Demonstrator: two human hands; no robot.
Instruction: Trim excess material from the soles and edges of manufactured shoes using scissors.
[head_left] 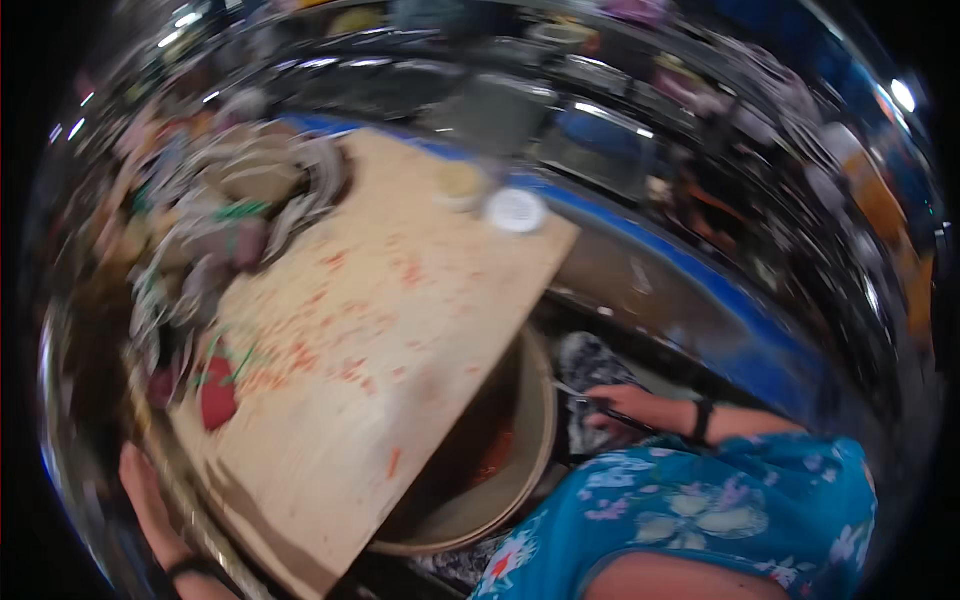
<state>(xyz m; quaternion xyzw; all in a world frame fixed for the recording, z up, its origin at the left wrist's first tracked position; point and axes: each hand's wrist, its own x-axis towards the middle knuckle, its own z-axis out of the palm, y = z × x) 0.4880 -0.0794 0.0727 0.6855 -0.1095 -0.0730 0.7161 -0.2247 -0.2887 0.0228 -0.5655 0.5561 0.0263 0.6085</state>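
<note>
My right hand (635, 408), with a dark band at the wrist, is closed round a thin tool with a dark handle (625, 418); a pale, narrow end sticks out toward the bucket, too blurred to name its kind. My left hand (148, 500) is at the lower left, beside a brass-coloured edge (195, 510); its fingers are smeared by motion. Between the hands lies a pale wooden board (420, 350) scattered with small orange-red bits (300, 355). Partly under it stands a round bucket (545, 400) with orange-red matter (495, 455) inside.
At the board's far end stand a white round lid (517, 210) and a yellowish tub (460, 185). Bundles of cords and cloth (250, 180) heap along its left side, with a red bundle (217, 395) nearer. A blue-edged metal ledge (650, 280) runs along the right.
</note>
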